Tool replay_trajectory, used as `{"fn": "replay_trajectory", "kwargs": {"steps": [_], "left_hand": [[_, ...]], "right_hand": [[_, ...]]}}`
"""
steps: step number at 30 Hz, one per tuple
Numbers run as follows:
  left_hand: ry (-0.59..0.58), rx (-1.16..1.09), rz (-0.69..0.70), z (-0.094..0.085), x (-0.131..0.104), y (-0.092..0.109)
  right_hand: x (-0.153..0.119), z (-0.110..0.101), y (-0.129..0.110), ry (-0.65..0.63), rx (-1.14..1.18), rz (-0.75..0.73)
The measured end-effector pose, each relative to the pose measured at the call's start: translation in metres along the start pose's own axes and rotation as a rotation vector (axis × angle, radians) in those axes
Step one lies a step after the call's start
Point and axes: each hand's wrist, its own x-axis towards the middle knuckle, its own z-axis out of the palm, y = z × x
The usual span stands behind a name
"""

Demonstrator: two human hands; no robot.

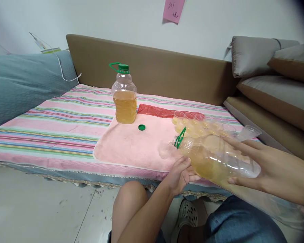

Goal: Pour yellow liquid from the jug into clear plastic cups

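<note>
A clear plastic bottle (207,158) with yellow liquid, probably oil, lies tilted almost level, its uncapped mouth pointing left. My right hand (266,162) is wrapped round its base end. Beneath the neck end, my left hand (181,173) supports the bottle with curled fingers. A green ring handle (179,138) hangs on the neck. Just below the mouth stands a clear plastic cup (164,150), hard to make out against the pink towel (126,145). Behind the bottle are several small clear cups (190,115), many holding yellow liquid and partly hidden.
A larger capped bottle (125,104) of yellow liquid stands upright at the towel's back left. A green cap (142,127) lies near it. Behind are a red plastic bag (157,110) and a brown backboard (152,71). Cushions (281,94) are stacked at right; stacked cups (249,132) lie nearby.
</note>
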Motion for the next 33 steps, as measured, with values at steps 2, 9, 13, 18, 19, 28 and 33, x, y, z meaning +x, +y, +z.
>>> {"fn": "replay_trajectory", "kwargs": {"steps": [2,9,13,18,19,28,33], "left_hand": [[-0.003,0.001,-0.002,-0.0008,0.0007,-0.0005],[0.009,0.007,-0.012,-0.0001,0.0004,-0.0004],[0.005,0.002,-0.012,0.0009,-0.0003,-0.0004],[0.008,-0.014,-0.013,0.0009,-0.0002,-0.0005],[0.008,-0.015,-0.014,0.001,-0.0001,-0.0005],[0.014,-0.041,-0.016,-0.0002,0.0013,-0.0034],[0.001,-0.039,-0.012,-0.0006,0.0007,-0.0039]], "right_hand": [[-0.0001,0.0001,0.0007,0.003,0.001,0.001],[-0.002,0.0001,0.0028,-0.016,0.01,0.006],[-0.0017,-0.0001,0.002,-0.037,0.02,0.021],[-0.0014,0.0007,0.0024,-0.037,0.03,0.025],[-0.0013,0.0009,0.0028,-0.036,0.03,0.023],[-0.0016,-0.002,0.0007,-0.028,0.032,0.021],[-0.001,-0.0039,-0.0002,-0.045,0.04,0.026]]}}
